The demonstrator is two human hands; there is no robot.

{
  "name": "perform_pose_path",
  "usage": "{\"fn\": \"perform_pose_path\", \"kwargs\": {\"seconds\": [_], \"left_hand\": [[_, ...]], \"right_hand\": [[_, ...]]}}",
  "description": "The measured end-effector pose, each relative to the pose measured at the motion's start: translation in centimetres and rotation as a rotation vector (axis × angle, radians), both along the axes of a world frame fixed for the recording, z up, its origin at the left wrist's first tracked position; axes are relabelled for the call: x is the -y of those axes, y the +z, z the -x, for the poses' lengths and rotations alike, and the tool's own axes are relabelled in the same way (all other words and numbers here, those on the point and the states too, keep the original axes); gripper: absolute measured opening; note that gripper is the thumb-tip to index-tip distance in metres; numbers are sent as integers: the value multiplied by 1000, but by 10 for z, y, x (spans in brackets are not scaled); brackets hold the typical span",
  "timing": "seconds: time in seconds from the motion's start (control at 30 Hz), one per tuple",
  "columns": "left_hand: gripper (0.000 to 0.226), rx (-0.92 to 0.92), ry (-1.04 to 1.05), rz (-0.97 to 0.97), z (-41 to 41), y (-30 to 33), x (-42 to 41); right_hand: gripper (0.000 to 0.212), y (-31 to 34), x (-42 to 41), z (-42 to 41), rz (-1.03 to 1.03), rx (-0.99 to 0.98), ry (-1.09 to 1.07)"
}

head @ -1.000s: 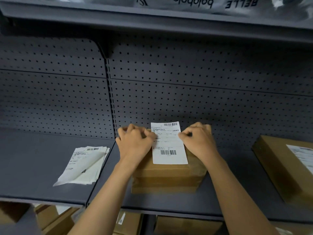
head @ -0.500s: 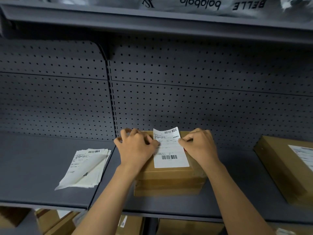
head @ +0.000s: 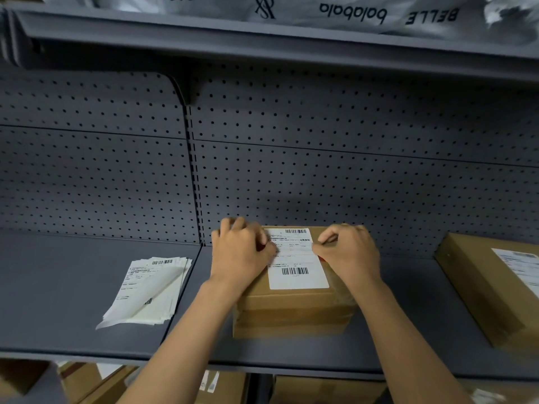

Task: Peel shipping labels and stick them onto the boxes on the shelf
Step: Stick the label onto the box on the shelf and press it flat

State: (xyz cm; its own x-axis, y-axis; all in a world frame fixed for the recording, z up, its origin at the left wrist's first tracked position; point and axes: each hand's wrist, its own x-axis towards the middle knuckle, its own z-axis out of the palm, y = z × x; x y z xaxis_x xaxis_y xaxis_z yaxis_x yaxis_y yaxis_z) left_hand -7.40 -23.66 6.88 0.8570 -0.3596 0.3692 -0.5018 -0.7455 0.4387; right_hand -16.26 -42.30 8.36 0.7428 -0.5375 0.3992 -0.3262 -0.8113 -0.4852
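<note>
A brown cardboard box (head: 291, 313) stands on the grey shelf (head: 393, 339) in front of the pegboard back. A white shipping label (head: 297, 269) with barcodes lies flat on the box's top. My left hand (head: 240, 253) is curled at the label's left edge, fingertips pressing on it. My right hand (head: 350, 252) is curled at the label's right edge, fingertips on it as well. A stack of label sheets (head: 148, 290), the top one partly peeled, lies on the shelf to the left.
A second brown box (head: 478, 290) with a label (head: 522, 266) sits at the right edge of the shelf. Grey printed bags lie on the shelf above (head: 350, 13). More cardboard boxes (head: 320, 389) show on the level below.
The label's raised far end has come down flat onto the box top. Both hands stayed at its side edges, shifting slightly toward the far end.
</note>
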Motion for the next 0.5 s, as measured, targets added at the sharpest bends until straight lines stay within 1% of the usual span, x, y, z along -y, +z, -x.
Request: {"fn": "perform_pose_path", "kwargs": {"seconds": [0.03, 0.07, 0.1, 0.2, 0.27, 0.37, 0.5], "left_hand": [[18, 15, -58, 41, 0, -2, 0], [20, 32, -115, 61, 0, -3, 2], [26, 40, -169, 60, 0, -3, 4], [42, 44, -282, -48, -3, -6, 12], [50, 32, -300, -148, -7, -10, 13], [47, -8, -287, -172, -9, -10, 7], [41, 10, -232, -159, -7, -4, -6]], "right_hand": [[2, 1, 0, 0, 20, 8, 12], [4, 1, -1, -1, 41, 7, 37], [10, 1, -4, -3, 65, -4, 81], [27, -3, -19, -13, 150, -85, 294], [36, -7, -28, -18, 205, -156, 392], [39, -11, -31, -17, 193, -199, 403], [34, -13, -22, -9, 176, -169, 315]]}}
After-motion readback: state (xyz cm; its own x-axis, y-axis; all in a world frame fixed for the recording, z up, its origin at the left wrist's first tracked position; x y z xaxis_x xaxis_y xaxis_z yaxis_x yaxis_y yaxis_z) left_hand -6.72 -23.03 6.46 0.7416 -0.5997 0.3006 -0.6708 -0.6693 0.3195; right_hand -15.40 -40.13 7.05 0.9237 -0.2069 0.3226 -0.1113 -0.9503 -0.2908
